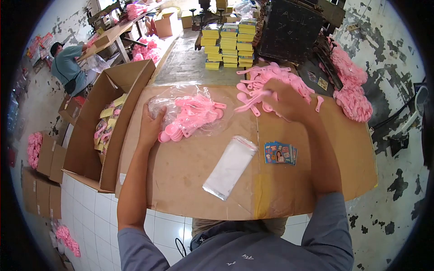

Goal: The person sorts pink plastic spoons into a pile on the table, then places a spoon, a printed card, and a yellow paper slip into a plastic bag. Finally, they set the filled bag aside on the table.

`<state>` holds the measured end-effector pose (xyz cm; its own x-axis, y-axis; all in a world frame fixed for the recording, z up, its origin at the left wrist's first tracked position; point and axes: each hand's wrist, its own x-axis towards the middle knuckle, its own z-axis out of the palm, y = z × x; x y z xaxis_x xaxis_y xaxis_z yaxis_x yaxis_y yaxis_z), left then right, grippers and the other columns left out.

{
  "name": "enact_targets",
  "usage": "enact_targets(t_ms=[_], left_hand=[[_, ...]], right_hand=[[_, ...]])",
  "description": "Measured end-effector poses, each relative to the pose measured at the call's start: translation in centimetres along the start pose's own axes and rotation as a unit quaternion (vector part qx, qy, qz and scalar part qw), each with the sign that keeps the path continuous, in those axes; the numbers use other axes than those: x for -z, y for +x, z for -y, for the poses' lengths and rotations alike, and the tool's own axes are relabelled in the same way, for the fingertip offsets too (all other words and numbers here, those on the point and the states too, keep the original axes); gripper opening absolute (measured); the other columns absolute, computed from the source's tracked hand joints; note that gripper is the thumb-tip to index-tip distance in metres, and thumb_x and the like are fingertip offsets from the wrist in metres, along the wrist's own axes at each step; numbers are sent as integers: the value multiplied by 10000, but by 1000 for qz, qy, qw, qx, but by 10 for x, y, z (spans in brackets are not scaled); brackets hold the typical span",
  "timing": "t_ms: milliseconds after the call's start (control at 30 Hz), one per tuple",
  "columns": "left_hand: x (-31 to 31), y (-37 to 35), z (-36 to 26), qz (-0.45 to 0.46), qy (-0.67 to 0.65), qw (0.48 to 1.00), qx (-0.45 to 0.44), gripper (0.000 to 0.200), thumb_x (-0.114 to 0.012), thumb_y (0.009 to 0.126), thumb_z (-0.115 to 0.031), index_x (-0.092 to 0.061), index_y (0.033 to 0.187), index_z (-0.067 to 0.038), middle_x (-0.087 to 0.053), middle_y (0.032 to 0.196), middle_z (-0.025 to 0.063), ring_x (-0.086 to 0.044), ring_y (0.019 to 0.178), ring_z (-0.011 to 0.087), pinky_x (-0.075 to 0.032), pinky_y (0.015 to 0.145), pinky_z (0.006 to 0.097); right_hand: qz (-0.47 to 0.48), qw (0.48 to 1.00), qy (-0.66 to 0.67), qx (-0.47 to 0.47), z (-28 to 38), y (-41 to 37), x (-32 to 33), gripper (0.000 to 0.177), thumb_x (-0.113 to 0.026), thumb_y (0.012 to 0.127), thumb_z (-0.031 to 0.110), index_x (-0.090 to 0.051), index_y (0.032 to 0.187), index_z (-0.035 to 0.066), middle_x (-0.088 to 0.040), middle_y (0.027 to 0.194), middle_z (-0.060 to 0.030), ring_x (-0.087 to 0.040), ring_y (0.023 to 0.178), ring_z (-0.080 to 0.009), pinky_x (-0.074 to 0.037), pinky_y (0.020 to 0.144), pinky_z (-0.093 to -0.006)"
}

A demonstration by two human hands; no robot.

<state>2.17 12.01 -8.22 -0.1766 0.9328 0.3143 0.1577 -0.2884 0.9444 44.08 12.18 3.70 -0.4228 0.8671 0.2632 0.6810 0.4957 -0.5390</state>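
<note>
One open carton point(123, 128) of packed pieces stands left of my left forearm. Left hand point(155, 121): fingers loosely spread, touching the edge of a clear plastic bag point(157, 101). Just right of it, a bunch of pink scoops point(192, 117); in the bag or on it, I cannot tell. Between my hands, nearer me, a stack of clear sleeves point(230, 167); farther off, stacks of yellow-edged cards point(229, 45). Right hand point(285, 100): blurred, over a pink scoop heap point(258, 77), scoops at its fingertips; grip unclear. Nearer me than it, fanned blue cards point(279, 153).
</note>
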Motion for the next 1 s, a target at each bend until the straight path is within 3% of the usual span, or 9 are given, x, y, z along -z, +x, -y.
enact_targets(t_ms=[133,233,333,400,467,567,633,767,1000], left_hand=[[1,0,0,22,-5,1000,6,540,-692,1009,-252,-476,1440,-9,-648,1213,107,-620,1036,139,-517,885,281],[-1,-1,2,22,-24,999,7,474,-665,1026,-225,-508,1412,1,-653,1219,107,-621,1069,140,-518,906,286],[-3,-2,2,46,-56,997,6,445,-642,1039,-189,-512,1420,2,-656,1218,99,-621,1080,137,-518,916,283],[-5,-4,-1,45,-57,997,18,434,-640,1040,-169,-519,1420,3,-659,1196,82,-619,1042,119,-518,888,268],[-5,-5,0,48,-57,997,20,427,-643,1037,-154,-527,1417,3,-660,1168,63,-614,1002,100,-514,856,251],[-3,-6,5,50,-60,997,19,419,-654,1030,-143,-542,1405,3,-660,1117,35,-597,944,71,-503,810,229],[-2,-6,5,45,-71,996,27,407,-658,1027,-140,-553,1395,2,-660,1083,20,-587,915,58,-495,790,219],[0,-4,8,52,-59,997,20,399,-624,1046,-136,-536,1409,2,-659,1180,64,-633,1022,104,-540,869,266],[-5,-6,0,36,-58,997,20,397,-644,1039,-161,-558,1390,4,-668,1154,60,-622,992,103,-528,854,266]], right_hand=[[-133,985,-103,48,-54,11,44,192,-715,908,161,-665,1033,25,-669,1003,-136,-649,900,-322,-509,787,-398],[-340,858,-357,144,-63,16,30,198,-710,901,141,-681,1065,34,-672,1031,-132,-641,960,-349,-503,855,-447],[-198,973,-68,95,-34,18,-13,244,-692,888,112,-693,1123,45,-664,1105,-138,-619,1086,-352,-476,959,-466],[-81,985,32,148,-47,29,-78,270,-665,879,76,-691,1146,43,-652,1184,-151,-599,1165,-339,-451,1027,-445],[-16,969,-58,241,-3,24,-100,238,-648,877,52,-691,1110,32,-653,1201,-157,-619,1135,-355,-479,1005,-464],[-43,964,-86,247,26,31,-130,231,-633,877,27,-693,1101,24,-656,1142,-155,-644,1061,-375,-519,930,-474],[-9,975,-74,209,27,37,-132,234,-635,876,31,-693,1103,25,-648,1107,-151,-649,1044,-372,-532,891,-465],[42,989,1,144,22,37,-128,233,-641,881,36,-693,1108,27,-633,1061,-149,-657,1022,-357,-536,848,-441],[-5,983,-13,183,18,17,-92,234,-627,921,31,-698,1144,24,-677,1022,-152,-676,934,-341,-539,811,-428]])
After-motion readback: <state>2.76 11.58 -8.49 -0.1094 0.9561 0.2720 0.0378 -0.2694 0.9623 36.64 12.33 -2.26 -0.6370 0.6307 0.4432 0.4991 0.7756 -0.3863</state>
